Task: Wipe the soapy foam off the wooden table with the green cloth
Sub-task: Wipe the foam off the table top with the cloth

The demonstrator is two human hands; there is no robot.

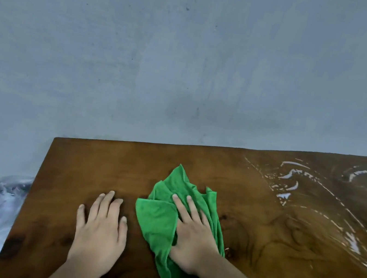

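Green cloth [156, 221] pressed under flat right hand [192, 240], fingers straight. Soapy foam [284, 195] off to the right (closer to that hand). Left hand [99, 229] flat too, on wooden table [99, 168].

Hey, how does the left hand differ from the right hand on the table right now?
The left hand rests directly on the bare wooden table; the right hand presses on the green cloth. The left hand's fingers point toward the wall; the right hand's slant leftward. Both lie flat, fingers straight, away from the foam streaks at the right.
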